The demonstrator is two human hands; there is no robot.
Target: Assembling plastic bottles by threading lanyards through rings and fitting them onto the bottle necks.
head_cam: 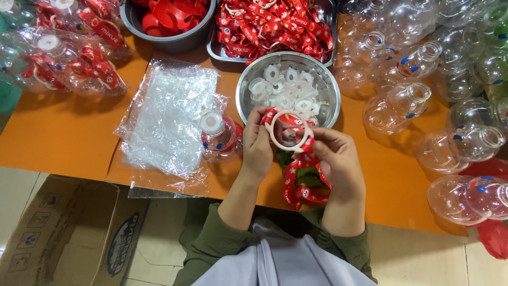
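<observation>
fingers (275,123) round white ring (288,132), red strap (301,175)

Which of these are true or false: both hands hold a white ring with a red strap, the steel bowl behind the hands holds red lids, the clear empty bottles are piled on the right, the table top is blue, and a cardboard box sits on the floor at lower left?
1. Both the left hand and the right hand hold the white ring with the red strap. True.
2. The steel bowl behind the hands holds red lids. False: it holds white plastic rings.
3. The clear empty bottles are piled on the right. True.
4. The table top is blue. False: it is orange.
5. A cardboard box sits on the floor at lower left. True.
</observation>
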